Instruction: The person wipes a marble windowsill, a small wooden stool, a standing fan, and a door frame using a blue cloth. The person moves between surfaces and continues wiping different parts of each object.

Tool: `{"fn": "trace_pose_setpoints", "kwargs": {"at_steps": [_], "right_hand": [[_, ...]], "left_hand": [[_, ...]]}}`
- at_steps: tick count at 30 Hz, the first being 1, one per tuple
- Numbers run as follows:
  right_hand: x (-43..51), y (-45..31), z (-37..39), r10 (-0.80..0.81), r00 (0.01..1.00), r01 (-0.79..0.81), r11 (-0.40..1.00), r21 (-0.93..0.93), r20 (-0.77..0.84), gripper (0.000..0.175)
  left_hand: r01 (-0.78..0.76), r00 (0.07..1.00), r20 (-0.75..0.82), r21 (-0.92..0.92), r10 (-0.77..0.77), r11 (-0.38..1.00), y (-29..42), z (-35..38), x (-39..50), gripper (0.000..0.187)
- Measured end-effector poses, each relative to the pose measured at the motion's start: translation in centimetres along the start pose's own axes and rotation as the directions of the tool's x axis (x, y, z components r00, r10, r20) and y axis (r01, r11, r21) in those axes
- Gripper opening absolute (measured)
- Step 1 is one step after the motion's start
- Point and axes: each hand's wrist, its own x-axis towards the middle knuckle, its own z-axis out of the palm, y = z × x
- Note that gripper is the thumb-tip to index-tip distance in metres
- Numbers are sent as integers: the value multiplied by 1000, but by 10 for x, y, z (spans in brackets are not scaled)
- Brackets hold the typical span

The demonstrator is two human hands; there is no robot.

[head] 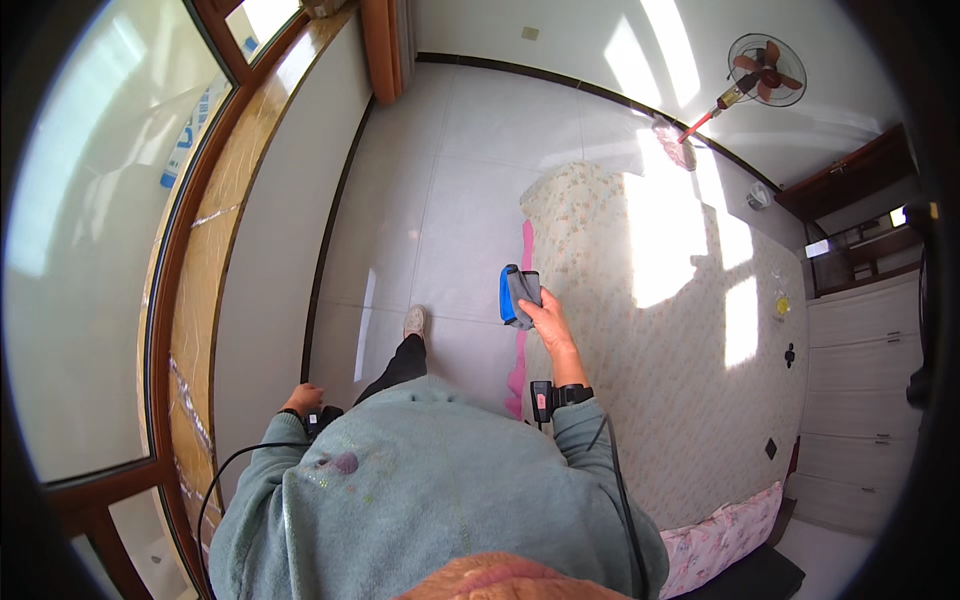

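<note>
My right hand (pixel 553 321) grips a folded cloth (pixel 523 296), grey and blue with dark edging, near the left edge of a bed with a floral cover (pixel 600 352). Beneath the cover's edge a pink strip of fabric (pixel 519 367) shows beside the cloth. On the other side, my left hand (pixel 305 399) hangs low by my body, near the wall under the window sill. Its fingers are partly curled, and whether they hold anything cannot be told. Both wrists wear black devices, with cables running along the arms.
A marble window sill (pixel 206 300) with a wooden frame runs along the left. Pale floor tiles (pixel 472 225) lie between wall and bed. An orange curtain (pixel 380 52) hangs at the top. A standing fan (pixel 766 71) is at the upper right; white drawers (pixel 859 375) stand beyond the bed.
</note>
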Motion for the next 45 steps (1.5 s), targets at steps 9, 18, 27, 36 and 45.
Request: {"fn": "trace_pose_setpoints", "kwargs": {"at_steps": [9,18,27,36,45], "right_hand": [[91,-121,-11,-133,968,114,989,-97,-214,32],[191,-145,-40,-188,954,129,960,-247,-234,27],[335,-172,-157,-107,827,167,984,59,-552,29],[462,-201,-235,-127,807,149,989,-10,-577,25],[606,-265,-275,-106,833,171,983,70,-543,31]], "left_hand": [[-193,959,-36,643,281,741,24,-142,179,27],[43,996,-37,-553,-76,832,210,-233,327,18],[-637,698,173,593,695,492,358,-362,417,21],[-37,996,63,-372,64,928,553,-419,511,23],[-502,842,306,144,444,853,650,-535,656,26]]}}
